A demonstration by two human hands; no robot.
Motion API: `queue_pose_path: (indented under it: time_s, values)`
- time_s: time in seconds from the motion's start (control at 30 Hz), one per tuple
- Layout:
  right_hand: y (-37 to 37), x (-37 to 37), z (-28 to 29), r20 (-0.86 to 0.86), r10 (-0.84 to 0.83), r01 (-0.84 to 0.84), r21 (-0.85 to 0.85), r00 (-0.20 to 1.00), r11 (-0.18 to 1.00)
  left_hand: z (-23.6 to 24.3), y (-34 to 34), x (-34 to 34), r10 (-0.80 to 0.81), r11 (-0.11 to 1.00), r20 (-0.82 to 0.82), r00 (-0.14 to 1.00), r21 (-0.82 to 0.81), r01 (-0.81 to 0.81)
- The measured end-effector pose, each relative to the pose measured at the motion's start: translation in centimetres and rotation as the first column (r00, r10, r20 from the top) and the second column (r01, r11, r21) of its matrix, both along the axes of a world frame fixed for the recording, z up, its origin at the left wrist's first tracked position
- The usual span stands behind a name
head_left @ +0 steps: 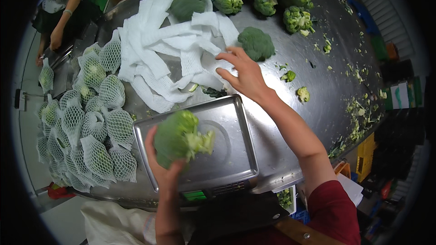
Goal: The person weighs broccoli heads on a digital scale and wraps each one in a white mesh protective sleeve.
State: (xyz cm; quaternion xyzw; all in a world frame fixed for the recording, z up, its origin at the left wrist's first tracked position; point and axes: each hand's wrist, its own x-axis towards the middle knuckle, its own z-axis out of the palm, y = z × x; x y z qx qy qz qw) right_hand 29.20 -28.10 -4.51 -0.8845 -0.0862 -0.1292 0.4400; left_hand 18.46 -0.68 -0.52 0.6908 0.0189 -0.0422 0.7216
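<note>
My left hand point(161, 163) grips a broccoli head point(177, 138), slightly blurred, stem toward the right, over the steel tray point(247, 140) of a scale with a green display point(194, 195). My right hand point(240, 75), fingers apart and holding nothing, reaches over the pile of white foam net sleeves point(154, 54), close to their right edge. Another broccoli head point(255, 44) lies just beyond that hand.
Netted broccoli point(95, 154) is heaped left on the steel table point(329, 86). Loose heads point(227, 1) line the back; scraps point(359, 127) litter the right. A co-worker point(63, 16) stands at far left. A yellow crate point(365, 156) is below the right edge.
</note>
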Motion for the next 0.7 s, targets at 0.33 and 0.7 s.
queue_pose_path:
  time_s: [0.33, 0.7]
  values:
    - [2.2, 1.7, 0.4, 0.361, -0.039, 0.102, -0.158, 0.932, 0.982, 1.8, 1.5, -3.2, -0.222, 0.760, 0.192, 0.956, 0.648, 0.047]
    - [3.5, -16.8, 14.1, 0.122, 0.114, -0.155, 0.405, 0.986, 0.901, 9.0, -4.2, -5.4, -0.462, 0.807, 0.229, 0.857, 0.510, 0.298]
